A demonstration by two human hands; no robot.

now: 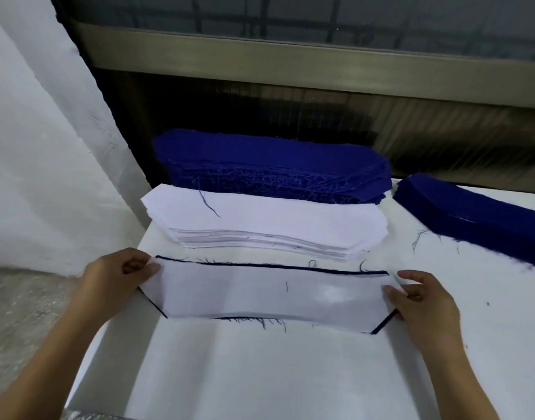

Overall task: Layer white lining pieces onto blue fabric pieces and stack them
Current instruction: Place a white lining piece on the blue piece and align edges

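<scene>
lining on top: the white lining piece (269, 294) lies flat on the blue fabric piece (272, 266), near the front of the table (260, 374). Only a thin blue line shows along the far edge and at the two angled near corners, so the match looks pretty close already.

left hand: the left hand (114, 274) pinches the left tip of the white lining piece, thumb on top and fingers curled in narrow.

right hand: the right hand (426, 301) has its thumb on the right tip with the fingers bent round the end. Looks like a light pinch to me, though I can't see what's underneath.

how it'll handle: thin, floppy and basically weightless, I'd guess. It'll slide on the blue layer and sag in the middle if lifted by one end. The blue edges are fraying, so no tugging.

where to grab: both pointed ends at once, pinching both layers together, keeping it taut and low while it moves.

supply: the stack of white lining pieces (260, 219) sits just behind, and the tall blue stack (269, 165) is right behind that.

off to the right: a second blue stack (472, 213) lies well apart, with loose blue threads (420, 237) scattered on the table near it.
</scene>
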